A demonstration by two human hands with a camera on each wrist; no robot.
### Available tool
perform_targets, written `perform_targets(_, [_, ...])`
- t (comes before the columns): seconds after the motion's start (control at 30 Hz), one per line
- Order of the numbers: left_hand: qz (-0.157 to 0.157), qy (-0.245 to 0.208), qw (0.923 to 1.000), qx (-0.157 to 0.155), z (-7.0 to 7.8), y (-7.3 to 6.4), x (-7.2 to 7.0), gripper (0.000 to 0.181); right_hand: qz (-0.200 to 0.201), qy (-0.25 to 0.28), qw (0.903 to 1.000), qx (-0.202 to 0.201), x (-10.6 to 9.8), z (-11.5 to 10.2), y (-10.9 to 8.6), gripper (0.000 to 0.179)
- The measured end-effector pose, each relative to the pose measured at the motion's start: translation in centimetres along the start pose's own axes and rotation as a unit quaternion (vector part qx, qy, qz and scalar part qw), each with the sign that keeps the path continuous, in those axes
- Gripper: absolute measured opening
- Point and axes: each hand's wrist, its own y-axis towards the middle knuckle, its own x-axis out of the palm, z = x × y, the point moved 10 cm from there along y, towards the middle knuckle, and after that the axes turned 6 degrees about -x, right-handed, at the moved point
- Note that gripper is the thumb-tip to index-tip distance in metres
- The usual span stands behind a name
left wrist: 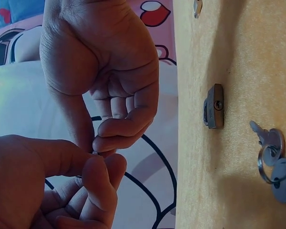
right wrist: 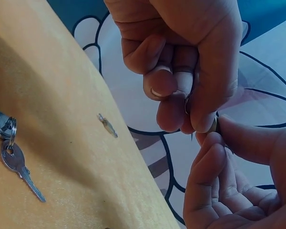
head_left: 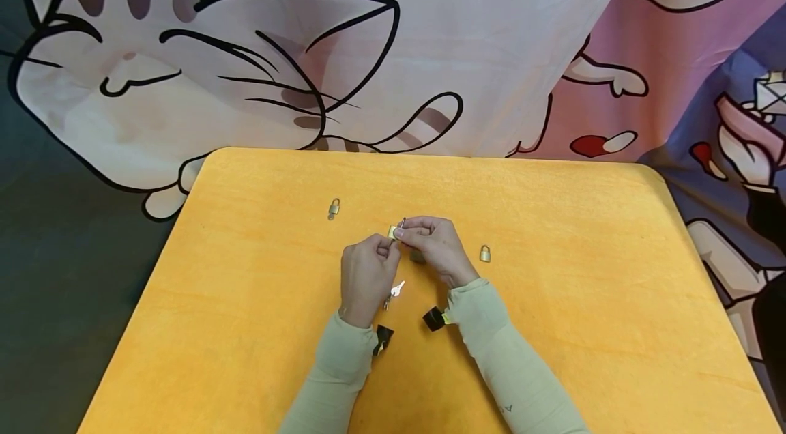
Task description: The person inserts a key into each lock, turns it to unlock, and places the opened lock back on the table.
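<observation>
In the head view my right hand (head_left: 434, 246) pinches a small brass padlock (head_left: 392, 232), its shackle pointing up beside the fingertips. My left hand (head_left: 368, 278) meets it from below, thumb and forefinger pinching what looks like a small key, mostly hidden by the fingers. A thin wire ring (right wrist: 187, 103) shows among the left fingers in the right wrist view. Under the right hand lies another padlock (left wrist: 215, 106), keyhole visible in the left wrist view. Near the left wrist is a bunch of keys (head_left: 396, 289) on a ring.
On the yellow table (head_left: 258, 325), one padlock (head_left: 333, 207) lies to the far left with a key apparently at its base. Another padlock (head_left: 485, 254) lies right of the hands. A cartoon-printed cloth (head_left: 491, 45) hangs behind the table's far edge.
</observation>
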Motion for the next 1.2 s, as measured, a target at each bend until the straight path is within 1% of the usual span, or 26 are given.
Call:
perform_targets(0.47, [-0.011, -0.010, 0.9998, -0.014, -0.4, 0.0, 0.0, 0.014, -0.001, 0.005, 1.0000, 0.003, 0.1, -0.2, -0.1, 0.025])
perform_targets(0.63, [-0.017, -0.012, 0.9995, -0.025, -0.6, 0.0, 0.1, 0.014, -0.005, 0.007, 1.0000, 0.001, 0.3, -0.2, 0.0, 0.032])
perform_targets(0.77, [-0.025, -0.011, 0.9991, -0.034, -0.9, 0.0, 0.1, 0.014, -0.011, -0.002, 0.9999, 0.002, 0.6, -0.2, 0.1, 0.037])
perform_targets(0.9, [-0.034, -0.010, 0.9985, -0.042, -1.3, 0.2, 0.2, 0.015, -0.021, -0.020, 0.9996, 0.005, 0.9, -0.1, 0.5, 0.040])
perform_targets(1.0, [-0.039, -0.015, 0.9981, -0.046, -1.7, 0.3, 0.1, 0.016, -0.030, -0.042, 0.9987, 0.006, 1.1, -0.2, 1.0, 0.037])
perform_targets(1.1, [-0.040, -0.021, 0.9973, -0.057, -2.2, 0.6, -0.2, 0.018, -0.040, -0.073, 0.9965, 0.007, 1.5, -0.5, 1.8, 0.034])
perform_targets(1.2, [-0.040, -0.023, 0.9959, -0.078, -3.0, 0.9, -0.6, 0.018, -0.053, -0.097, 0.9937, 0.013, 2.0, -0.7, 2.9, 0.030])
